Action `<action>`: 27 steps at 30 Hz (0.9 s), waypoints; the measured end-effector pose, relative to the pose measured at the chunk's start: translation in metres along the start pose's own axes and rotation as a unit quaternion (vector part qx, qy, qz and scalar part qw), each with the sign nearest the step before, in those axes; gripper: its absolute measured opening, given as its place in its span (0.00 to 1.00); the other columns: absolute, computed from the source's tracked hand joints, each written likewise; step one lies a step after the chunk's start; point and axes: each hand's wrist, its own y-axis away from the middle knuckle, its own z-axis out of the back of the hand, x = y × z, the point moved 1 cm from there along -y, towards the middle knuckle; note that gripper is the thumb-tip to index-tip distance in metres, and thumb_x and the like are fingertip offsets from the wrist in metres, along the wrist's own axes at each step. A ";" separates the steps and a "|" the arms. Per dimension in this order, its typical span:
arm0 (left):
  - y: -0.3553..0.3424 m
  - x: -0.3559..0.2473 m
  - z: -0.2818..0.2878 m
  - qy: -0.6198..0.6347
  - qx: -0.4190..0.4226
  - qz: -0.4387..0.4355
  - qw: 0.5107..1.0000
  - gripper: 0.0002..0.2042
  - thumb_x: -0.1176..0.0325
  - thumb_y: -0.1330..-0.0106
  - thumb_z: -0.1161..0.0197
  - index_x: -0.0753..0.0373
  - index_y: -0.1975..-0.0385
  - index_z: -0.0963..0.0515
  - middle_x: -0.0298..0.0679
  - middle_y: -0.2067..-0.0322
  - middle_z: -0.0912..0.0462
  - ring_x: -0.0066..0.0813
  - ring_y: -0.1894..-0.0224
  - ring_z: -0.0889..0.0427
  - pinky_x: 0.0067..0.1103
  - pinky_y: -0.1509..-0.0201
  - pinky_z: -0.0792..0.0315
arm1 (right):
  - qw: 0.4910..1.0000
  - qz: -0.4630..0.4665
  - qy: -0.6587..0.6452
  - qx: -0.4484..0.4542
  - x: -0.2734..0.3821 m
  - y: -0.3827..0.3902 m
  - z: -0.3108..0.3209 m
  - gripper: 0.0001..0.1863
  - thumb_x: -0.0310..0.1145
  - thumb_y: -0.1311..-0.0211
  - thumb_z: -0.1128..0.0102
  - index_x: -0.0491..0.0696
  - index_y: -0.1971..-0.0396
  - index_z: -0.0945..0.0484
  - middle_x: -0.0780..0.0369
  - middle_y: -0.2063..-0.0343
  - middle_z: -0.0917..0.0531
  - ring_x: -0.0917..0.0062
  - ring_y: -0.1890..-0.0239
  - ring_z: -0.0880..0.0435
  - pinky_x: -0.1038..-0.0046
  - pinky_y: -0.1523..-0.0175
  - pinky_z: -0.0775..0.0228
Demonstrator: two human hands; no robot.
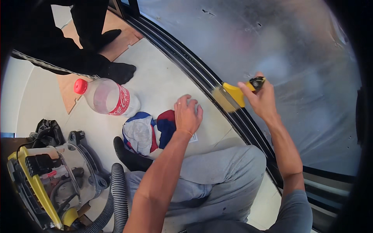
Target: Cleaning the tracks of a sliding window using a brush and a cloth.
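My right hand (261,97) grips a wide brush (233,93) with a yellow and black handle. The brush's pale bristles, blurred, meet the black sliding-door track (194,72). On the floor, my left hand (188,114) rests palm down with its fingers apart. It partly covers a dark blue and red cloth (166,126); whether it presses on the cloth I cannot tell. Beside that lies a crumpled grey-white cloth (138,132) with blue and red edges. A large clear plastic bottle (103,96) with red cap and red label stands farther left.
A wet-dry vacuum (58,174) with yellow trim and a grey ribbed hose (118,194) is at lower left. Another person's dark-socked foot (120,73) is near the bottle, by brown boards (118,35). Cloudy plastic sheeting (303,85) spreads beyond the track.
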 end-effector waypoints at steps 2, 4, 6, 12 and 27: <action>-0.014 0.015 -0.013 -0.008 0.007 0.002 1.000 0.09 0.70 0.40 0.32 0.64 0.61 0.18 0.49 0.49 0.23 0.50 0.44 0.25 0.39 0.41 0.33 | 0.994 0.035 -0.033 -0.093 -0.012 0.004 0.001 0.15 0.36 0.31 0.32 0.44 0.70 0.28 0.65 0.76 0.20 0.85 0.72 0.25 0.76 0.67 0.32; -0.012 0.031 -0.019 -0.024 0.016 0.007 1.000 0.11 0.70 0.39 0.33 0.64 0.58 0.19 0.49 0.49 0.24 0.50 0.43 0.26 0.40 0.40 0.33 | 0.975 0.007 -0.188 -0.115 -0.017 -0.003 -0.020 0.16 0.37 0.30 0.33 0.45 0.72 0.29 0.66 0.78 0.21 0.86 0.74 0.27 0.77 0.68 0.33; -0.002 0.043 -0.016 -0.037 0.017 0.008 0.999 0.17 0.69 0.37 0.33 0.66 0.50 0.24 0.50 0.46 0.26 0.50 0.40 0.28 0.41 0.37 0.34 | 0.929 -0.023 -0.343 -0.136 -0.023 -0.010 -0.045 0.17 0.38 0.29 0.33 0.45 0.74 0.29 0.68 0.80 0.22 0.87 0.76 0.28 0.78 0.69 0.35; -0.007 0.031 -0.019 -0.067 0.034 -0.001 0.997 0.27 0.64 0.36 0.32 0.68 0.40 0.31 0.52 0.42 0.30 0.52 0.37 0.31 0.42 0.34 0.38 | 0.973 -0.018 -0.203 -0.106 -0.033 -0.086 -0.140 0.25 0.43 0.28 0.35 0.46 0.84 0.29 0.72 0.85 0.29 0.87 0.79 0.36 0.74 0.74 0.42; -0.011 0.030 -0.015 -0.108 0.080 0.007 0.991 0.30 0.57 0.35 0.35 0.67 0.37 0.33 0.51 0.40 0.31 0.51 0.36 0.34 0.42 0.33 0.41 | 0.895 0.040 -0.428 -0.118 -0.005 -0.178 -0.133 0.24 0.42 0.30 0.34 0.45 0.83 0.27 0.69 0.86 0.27 0.84 0.82 0.31 0.70 0.75 0.39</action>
